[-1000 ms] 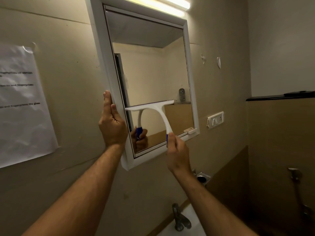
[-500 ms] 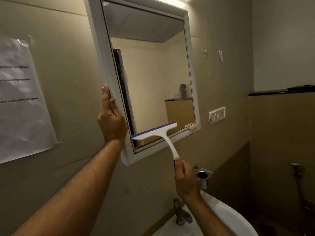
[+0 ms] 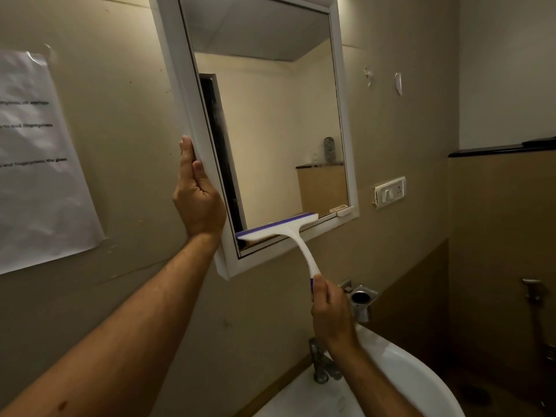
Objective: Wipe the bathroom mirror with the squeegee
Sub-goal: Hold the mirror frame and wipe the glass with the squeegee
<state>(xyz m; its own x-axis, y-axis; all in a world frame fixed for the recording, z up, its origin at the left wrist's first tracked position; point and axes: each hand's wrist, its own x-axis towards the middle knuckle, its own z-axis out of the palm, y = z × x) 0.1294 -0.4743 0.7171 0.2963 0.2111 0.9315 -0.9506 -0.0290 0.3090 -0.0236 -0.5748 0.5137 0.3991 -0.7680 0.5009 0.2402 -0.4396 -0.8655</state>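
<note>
The mirror [image 3: 279, 121] hung on the beige wall [image 3: 120, 85] in a white frame [image 3: 180, 85], tilted in the view. The left hand [image 3: 197, 200] lay flat against the frame's left edge, fingers straight and pointing up, thumb on the front face; it braced the frame and was not closed round anything. The right hand [image 3: 329, 311] was clenched on the blue end of the squeegee [image 3: 288, 236] handle, below the mirror's lower right part. The white handle rose up and to the left from that fist to the blade. The blade, white with a blue strip along its upper edge, lay across the bottom of the glass, just above the lower frame rail, slanting up to the right. Whether the rubber actually touched the glass I could not tell.

A sheet of paper [image 3: 39, 164] with a few printed lines was stuck to the wall at the left. A switch plate [image 3: 389, 192] sat on the wall right of the mirror. Below the right hand were a metal holder [image 3: 359, 299], a tap [image 3: 323, 365] and a white basin [image 3: 421, 383].
</note>
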